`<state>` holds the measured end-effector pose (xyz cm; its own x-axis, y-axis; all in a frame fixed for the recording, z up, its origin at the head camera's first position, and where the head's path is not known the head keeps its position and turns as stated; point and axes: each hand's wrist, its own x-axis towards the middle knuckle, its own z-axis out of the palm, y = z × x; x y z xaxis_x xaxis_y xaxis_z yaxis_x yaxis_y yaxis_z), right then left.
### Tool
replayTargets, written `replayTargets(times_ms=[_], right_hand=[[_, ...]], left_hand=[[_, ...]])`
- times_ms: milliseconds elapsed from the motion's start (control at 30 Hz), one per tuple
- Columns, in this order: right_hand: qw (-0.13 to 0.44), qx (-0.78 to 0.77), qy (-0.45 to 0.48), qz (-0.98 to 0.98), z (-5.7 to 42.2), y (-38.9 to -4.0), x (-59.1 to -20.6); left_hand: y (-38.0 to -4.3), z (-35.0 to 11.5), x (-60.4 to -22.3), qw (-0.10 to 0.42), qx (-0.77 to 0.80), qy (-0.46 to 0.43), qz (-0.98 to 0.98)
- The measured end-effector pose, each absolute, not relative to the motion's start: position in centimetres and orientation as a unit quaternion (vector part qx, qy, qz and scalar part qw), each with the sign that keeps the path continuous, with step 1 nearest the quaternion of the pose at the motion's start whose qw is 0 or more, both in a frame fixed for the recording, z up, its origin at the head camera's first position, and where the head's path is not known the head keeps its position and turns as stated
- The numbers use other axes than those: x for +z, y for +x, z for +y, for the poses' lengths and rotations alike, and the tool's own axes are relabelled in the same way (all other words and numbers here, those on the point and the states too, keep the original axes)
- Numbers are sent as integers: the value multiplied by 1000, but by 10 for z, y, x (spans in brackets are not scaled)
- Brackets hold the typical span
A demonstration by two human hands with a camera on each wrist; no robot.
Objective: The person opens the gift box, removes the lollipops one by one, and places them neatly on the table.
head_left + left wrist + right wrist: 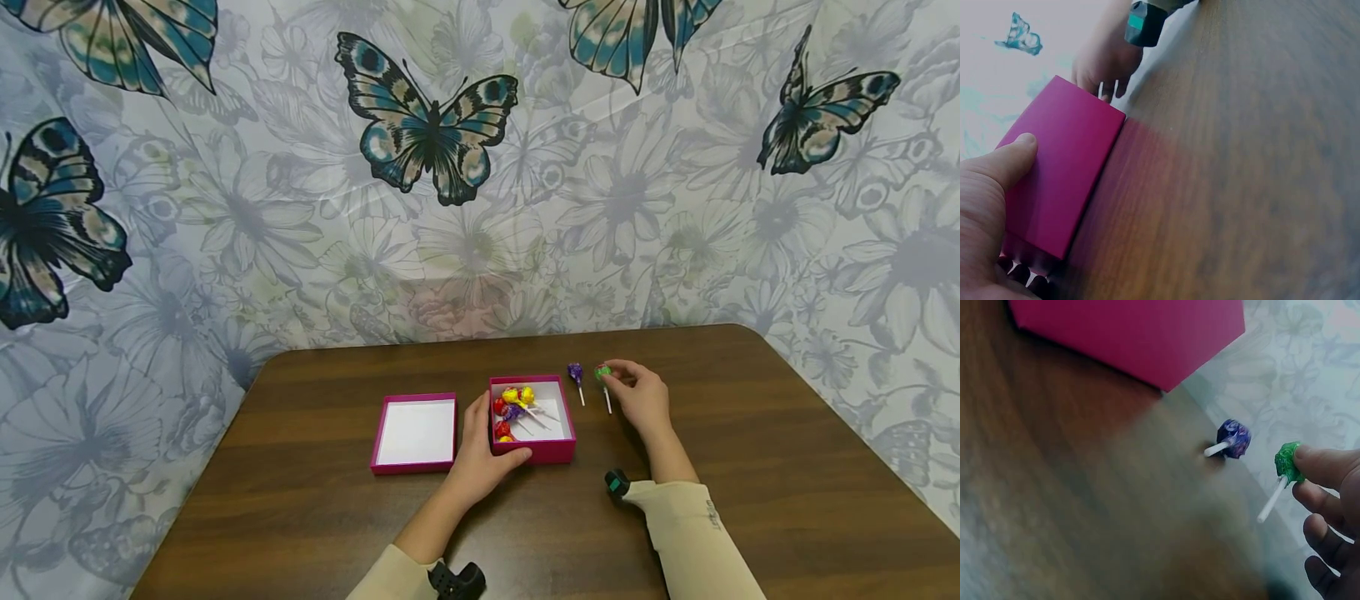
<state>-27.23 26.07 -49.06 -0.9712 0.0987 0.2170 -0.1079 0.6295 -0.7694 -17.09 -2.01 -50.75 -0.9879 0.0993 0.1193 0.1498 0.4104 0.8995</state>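
A pink box [553, 451] with a white inside stands on the table, with several red, yellow and purple lollipops [517, 397] in its left part. My left hand [477, 457] grips the box at its near left corner, thumb on the front wall and fingers along the left side. To the right of the box my right hand [643, 400] pinches a green lollipop [1286, 462] by its wrapped head, its white stick pointing down toward me. Between that lollipop and the box lies a purple lollipop [575, 372], untouched, with its stick toward me.
A pink-rimmed lid [414, 429], white inside, lies left of the box. The brown wooden table [300, 500] ends at the back against a wall covering with butterflies and flowers. Each wrist wears a small black camera [617, 482].
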Motion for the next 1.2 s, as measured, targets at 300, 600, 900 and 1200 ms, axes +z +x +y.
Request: replayTargets(times_ms=[300, 600, 900, 1200], right_hand=[[110, 383, -21, -917, 255, -278, -495], [92, 350, -41, -931, 256, -285, -497], [94, 344, -54, -933, 257, -288, -501], [119, 350, -42, -928, 256, -287, -504]], left_hand=[[-172, -21, -507, 18, -535, -69, -842], [-172, -22, -509, 14, -536, -72, -841], [-172, -21, -506, 6, -534, -67, -843], [-171, -22, -505, 1, -537, -66, -841]])
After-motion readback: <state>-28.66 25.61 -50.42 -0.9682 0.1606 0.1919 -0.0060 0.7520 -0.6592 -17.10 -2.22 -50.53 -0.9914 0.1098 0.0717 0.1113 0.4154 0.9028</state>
